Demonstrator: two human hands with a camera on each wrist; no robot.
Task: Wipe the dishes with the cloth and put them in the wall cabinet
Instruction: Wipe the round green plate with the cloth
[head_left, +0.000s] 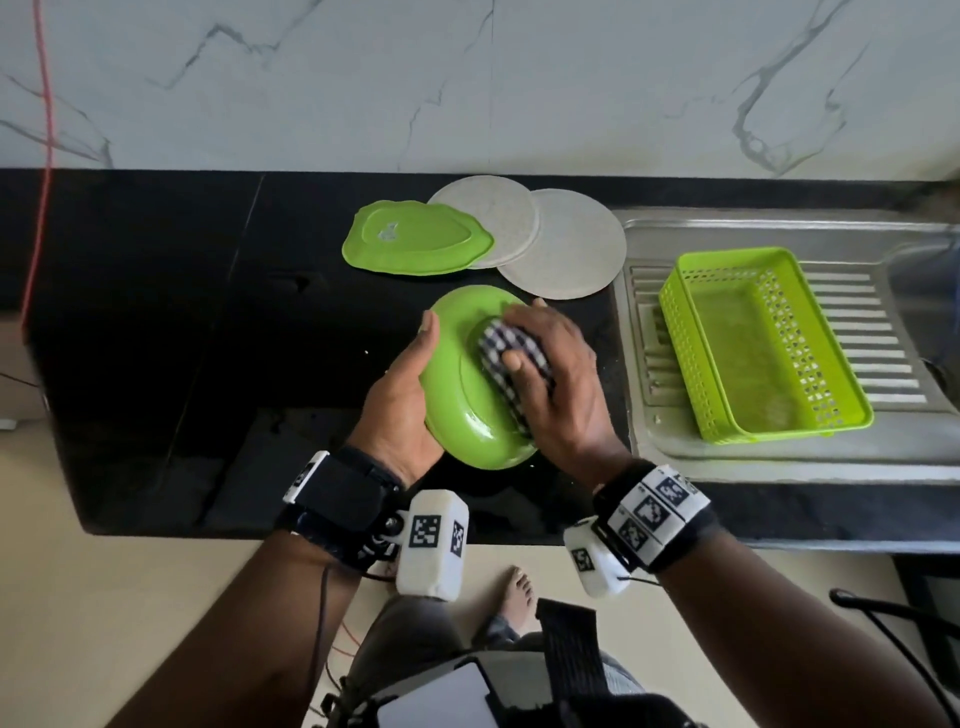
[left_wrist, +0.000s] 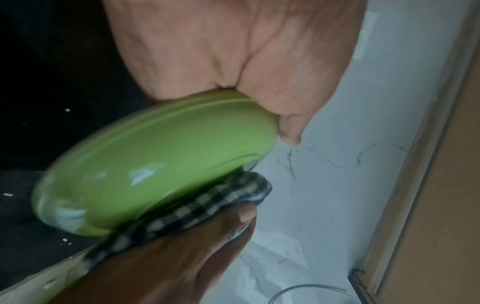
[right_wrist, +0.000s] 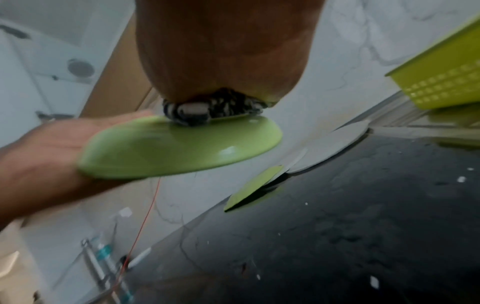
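Green and glossy, the oval dish (head_left: 457, 384) is being held up over the black counter (head_left: 208, 322), underside facing up and tilted. The left hand (head_left: 400, 400) is gripping its left edge, thumb curled over the rim, the other fingers hidden beneath. The right hand (head_left: 561, 384) is pressing a bunched checked cloth (head_left: 506, 353) against the dish's base, fingers curled round the cloth, and the left wrist view is showing that cloth (left_wrist: 207, 205) sandwiched between hand and dish (left_wrist: 155, 164). Behind, on the counter, a wavy-edged green plate (head_left: 415, 239) is lying face down, overlapping one of two pale round plates (head_left: 566, 244) that sit against each other by the wall. Off to the right, a green basket (head_left: 758, 338) is sitting on the steel draining board (head_left: 872, 332). No wall cabinet is showing in the head view.
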